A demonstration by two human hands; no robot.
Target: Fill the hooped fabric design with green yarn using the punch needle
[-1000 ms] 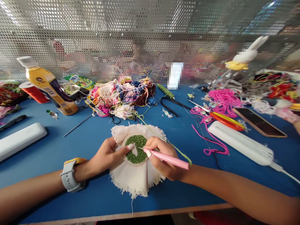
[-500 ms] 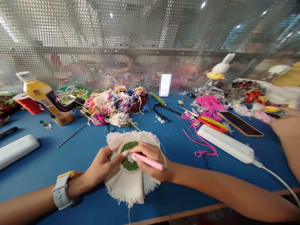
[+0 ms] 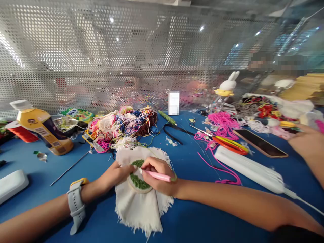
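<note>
My left hand (image 3: 116, 176) is closed on the left side of a small round embroidery hoop (image 3: 140, 191), its thumb over the rim. White fringed cloth (image 3: 138, 210) is stretched in the hoop and spreads out around it. Dark green looped yarn (image 3: 140, 183) covers much of the framed cloth, with a pale bare patch at the middle. A pink punch needle (image 3: 160, 176) lies in the closed fingers of my right hand (image 3: 162, 168), its tip end at that patch. Green yarn trails from the back of its handle. My fingers hide the needle tip.
Behind the hoop lies a tangled yarn pile (image 3: 126, 126). A drink bottle (image 3: 42, 126) stands at left. Scissors (image 3: 230, 144), a phone (image 3: 260, 142) and a white power strip (image 3: 249, 168) lie at right. Another person's hand (image 3: 307, 141) reaches in from the right edge.
The view has tilted up, so the table things sit lower. My left fingers have drawn in slightly on the hoop. At right, the other person's hand has come into sight by the yarn.
</note>
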